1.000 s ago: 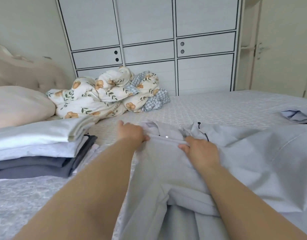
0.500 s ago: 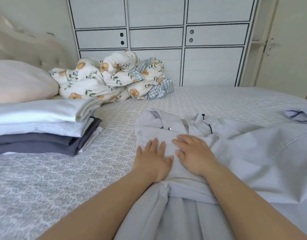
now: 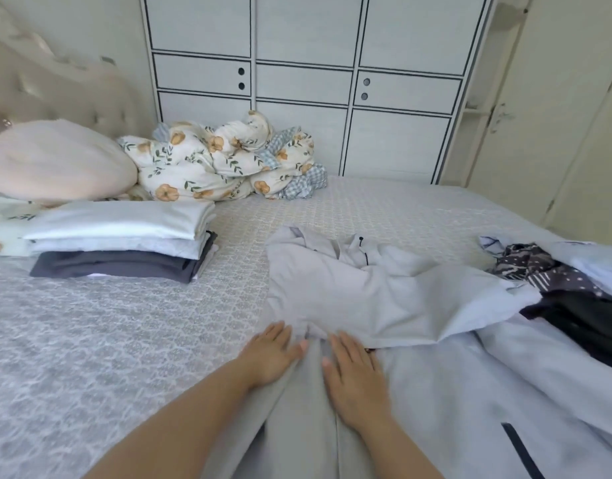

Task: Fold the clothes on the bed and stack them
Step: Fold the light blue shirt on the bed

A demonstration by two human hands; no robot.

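Both hands flat, fingers straight, left hand and right hand pressing grey garment

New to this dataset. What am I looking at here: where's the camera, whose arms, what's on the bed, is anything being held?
No robot here: a person folds clothes bare-handed. The only view comes from a wide-angle camera on their head, looking forward and down, so the two arms entering from below are their own. The left hand and right hand both lie flat, fingers straight, on a light grey garment spread on the bed; they press it, nothing is gripped. To the left sits a stack of folded clothes. On the right lies an unfolded pile with dark patterned pieces. Behind are a pillow, a flowered duvet and a wardrobe.
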